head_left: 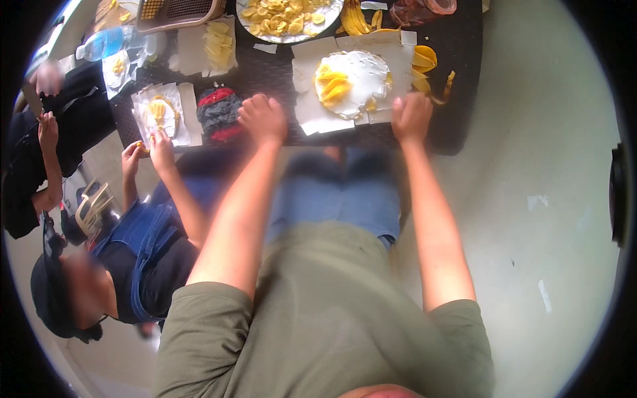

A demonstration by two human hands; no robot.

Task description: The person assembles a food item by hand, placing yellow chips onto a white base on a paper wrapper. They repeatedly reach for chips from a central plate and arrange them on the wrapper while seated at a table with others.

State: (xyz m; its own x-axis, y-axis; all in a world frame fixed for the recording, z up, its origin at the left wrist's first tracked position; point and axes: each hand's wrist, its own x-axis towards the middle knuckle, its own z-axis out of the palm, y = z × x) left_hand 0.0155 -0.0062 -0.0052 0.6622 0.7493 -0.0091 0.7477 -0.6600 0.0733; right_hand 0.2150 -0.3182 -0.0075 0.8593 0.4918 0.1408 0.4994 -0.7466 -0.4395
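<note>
White plate (361, 79) with sliced yellow plantain pieces (332, 85) rests on overlapping sheets of white paper (312, 116) near the front edge of a dark woven table (458, 40), directly ahead of the person. The left hand (263, 118) sits curled into a loose fist at the table's near edge, just left of the paper and touching nothing that can be made out; the right hand (411, 117) lies at the paper's right corner, blurred, so whether its fingers pinch anything cannot be told. Between the two hands the paper's front margin overhangs the table edge slightly. Right of the right hand lie yellow peels (424, 63) — beyond them the table ends and bare pale floor (544, 166) opens wide. Left of the left hand a crumpled red-and-grey cloth (219, 111) occupies the surface, then a second small plate (160, 114) on paper, where a neighbouring person's hands (151, 147) work. At the far edge stands a large plate of fried chips (285, 16); a clear plastic bottle (109, 41) lies at far left. Another person in dark clothing (73, 113) sits at the left — close quarters on that side.
</note>
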